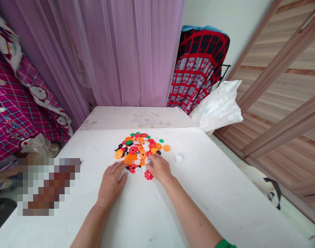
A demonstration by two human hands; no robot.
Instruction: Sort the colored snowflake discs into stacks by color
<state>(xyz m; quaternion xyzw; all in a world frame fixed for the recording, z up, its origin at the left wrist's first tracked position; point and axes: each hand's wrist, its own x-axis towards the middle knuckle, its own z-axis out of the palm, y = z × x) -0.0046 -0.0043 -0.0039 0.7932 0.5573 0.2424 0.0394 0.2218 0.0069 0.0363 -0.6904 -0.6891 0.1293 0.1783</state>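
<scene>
Discs (133,150) heaped just beyond left hand (110,182), fingers loosely spread, and right hand (158,167), fingers curled; can't tell if pinching. Pink cloth (20,98), well left of left hand: lettering illegible.

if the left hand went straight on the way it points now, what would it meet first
Probably the orange discs in the near part of the pile; the left hand's fingers look very close, though contact is hard to judge.
</scene>
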